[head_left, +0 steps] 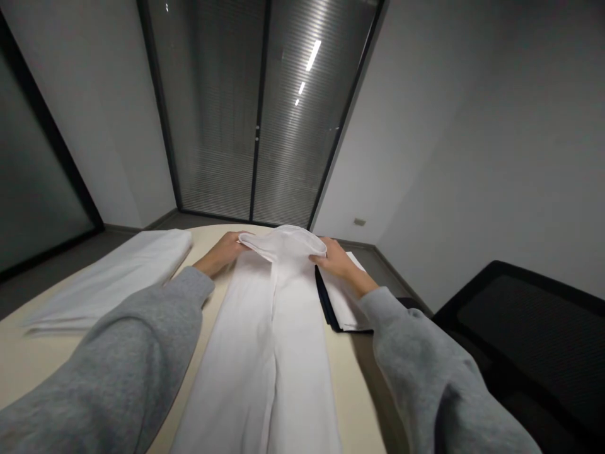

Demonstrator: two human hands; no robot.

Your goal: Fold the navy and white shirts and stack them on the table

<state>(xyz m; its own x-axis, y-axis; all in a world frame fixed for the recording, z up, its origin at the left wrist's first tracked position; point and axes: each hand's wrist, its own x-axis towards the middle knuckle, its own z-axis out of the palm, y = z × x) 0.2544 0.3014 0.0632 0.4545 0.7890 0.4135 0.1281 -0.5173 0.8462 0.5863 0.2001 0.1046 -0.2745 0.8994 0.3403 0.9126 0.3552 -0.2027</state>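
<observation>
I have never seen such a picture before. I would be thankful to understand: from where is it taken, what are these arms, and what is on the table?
There is no machine here. A person wears a camera on the head, looking forward and down, so you see their own arms in grey sleeves. The left hand and the right hand are bare; they hold the far end of a long white cloth, one at each side. The cloth stretches over the pale table toward the camera. Left of it lies a folded white cloth; to the right, partly hidden by the right arm, a white piece lies on something dark.
</observation>
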